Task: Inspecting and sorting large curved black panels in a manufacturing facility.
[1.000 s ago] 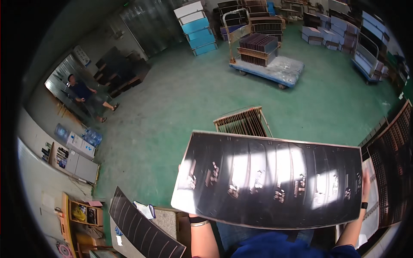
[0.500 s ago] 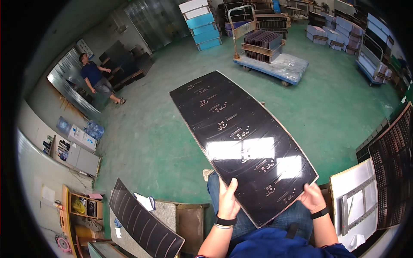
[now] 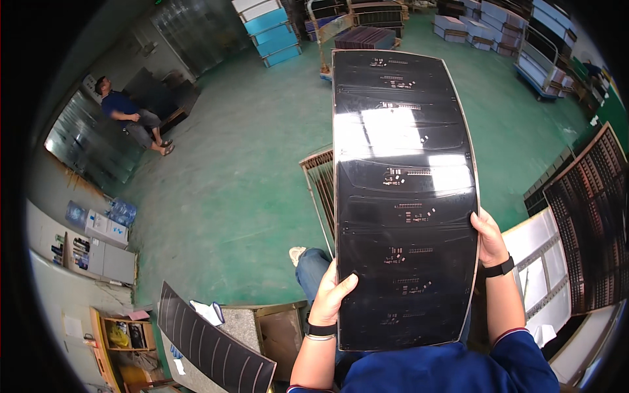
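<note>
A large, glossy black circuit board panel (image 3: 407, 232) with pale printed marks stands almost lengthwise in front of me, bright light reflecting off its upper half. My left hand (image 3: 333, 293) grips its left edge low down, thumb on the face. Higher up on the opposite edge, my right hand (image 3: 490, 242) is closed with its thumb on the face too. The fingers behind the panel are hidden. Partly covered by the panel is a slotted rack (image 3: 318, 190) on the floor. A second dark panel (image 3: 213, 340) with pale lines lies on the table at lower left.
The grey table (image 3: 246, 322) also bears a white cloth (image 3: 208, 312). At right, a dark perforated board (image 3: 590, 226) stands by a white surface (image 3: 538, 262). A person (image 3: 134, 118) is at far left. Blue boxes (image 3: 272, 33) and a loaded trolley (image 3: 321, 29) stand farther back.
The panel has swung from a leftward slant to nearly straight, moving right, and my right hand now holds higher up. The slotted rack has come into view. The person at left has changed posture.
</note>
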`<act>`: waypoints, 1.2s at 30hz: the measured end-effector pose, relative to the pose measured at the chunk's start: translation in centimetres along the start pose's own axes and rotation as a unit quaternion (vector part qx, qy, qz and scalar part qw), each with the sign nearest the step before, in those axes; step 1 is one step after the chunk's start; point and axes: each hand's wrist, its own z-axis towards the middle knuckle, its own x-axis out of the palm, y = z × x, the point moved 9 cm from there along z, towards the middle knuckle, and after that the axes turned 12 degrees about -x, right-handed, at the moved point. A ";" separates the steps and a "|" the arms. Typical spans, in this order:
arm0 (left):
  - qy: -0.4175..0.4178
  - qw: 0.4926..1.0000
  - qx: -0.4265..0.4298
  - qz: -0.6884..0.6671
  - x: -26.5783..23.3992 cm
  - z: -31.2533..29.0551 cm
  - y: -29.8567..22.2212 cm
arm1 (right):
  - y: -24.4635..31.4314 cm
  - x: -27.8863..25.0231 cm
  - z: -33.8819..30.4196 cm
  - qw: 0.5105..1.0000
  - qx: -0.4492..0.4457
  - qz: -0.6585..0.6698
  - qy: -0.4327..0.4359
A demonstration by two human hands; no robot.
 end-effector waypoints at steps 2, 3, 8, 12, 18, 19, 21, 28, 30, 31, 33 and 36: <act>0.005 1.000 -0.001 0.009 0.4 0.2 -0.1 | 0.3 0.0 -0.2 1.000 -0.010 -0.006 -0.011; 0.008 1.000 0.003 0.019 0.6 0.3 -0.1 | 0.6 -0.2 -0.3 1.000 -0.022 -0.011 -0.016; 0.029 0.999 0.000 -0.035 0.6 0.8 0.5 | 0.7 -0.5 -0.7 0.999 -0.031 0.003 -0.018; 0.038 0.983 0.055 -0.170 -1.4 0.0 -0.6 | 0.9 -1.6 0.0 0.996 -0.067 0.045 -0.039; 0.007 0.930 0.042 -0.365 -4.1 -0.7 4.7 | -0.9 0.7 0.4 0.983 -0.117 0.117 -0.085; -0.054 0.937 0.023 -0.344 -4.2 -0.5 6.0 | -1.7 1.6 0.3 0.984 -0.103 0.119 -0.087; -0.148 0.961 0.013 -0.235 -5.6 -0.3 6.6 | -1.5 2.1 -0.2 0.987 -0.099 0.107 -0.069; -0.159 0.975 0.026 -0.150 -9.2 -2.0 2.3 | 10.3 -14.5 -4.5 0.947 -0.281 0.056 -0.148; -0.193 0.974 0.034 -0.111 -10.3 -1.5 1.9 | 13.2 -20.2 -7.3 0.932 -0.311 0.041 -0.183; -0.198 0.975 0.041 -0.097 -10.9 -1.4 1.6 | 15.0 -23.1 -9.2 0.935 -0.335 0.052 -0.107; -0.254 0.963 0.060 -0.068 -13.9 -2.7 1.6 | 15.9 -18.2 -10.1 0.902 -0.332 -0.008 -0.276; -0.312 0.947 0.077 -0.012 -14.4 -3.4 -0.3 | 16.0 -20.4 -12.8 0.915 -0.232 -0.093 -0.317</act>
